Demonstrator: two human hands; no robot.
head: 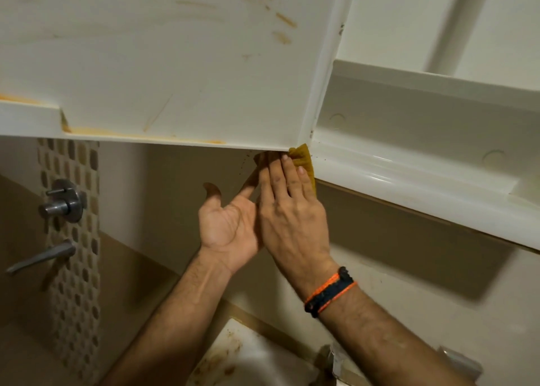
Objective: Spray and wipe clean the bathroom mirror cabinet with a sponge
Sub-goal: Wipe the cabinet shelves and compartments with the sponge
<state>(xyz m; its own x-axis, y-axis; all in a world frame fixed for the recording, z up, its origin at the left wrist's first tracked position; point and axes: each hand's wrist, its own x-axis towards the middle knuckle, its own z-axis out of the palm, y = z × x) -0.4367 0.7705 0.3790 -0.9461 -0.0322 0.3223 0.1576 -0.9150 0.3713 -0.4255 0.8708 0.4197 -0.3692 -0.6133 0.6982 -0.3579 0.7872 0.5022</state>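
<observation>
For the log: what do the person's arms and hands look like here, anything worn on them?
Both forearms are bare, with no sleeves in view and no gloves. The right hand has a braided band on its wrist, dark navy or black cord edged with bright orange. The left hand and its wrist carry nothing. No rings are visible on either hand.

We see two bare forearms with no sleeves on them. Our right wrist wears a braided band [328,292], dark navy cord edged with bright orange strands. Our left wrist [217,261] carries nothing, and neither hand has rings.
</observation>
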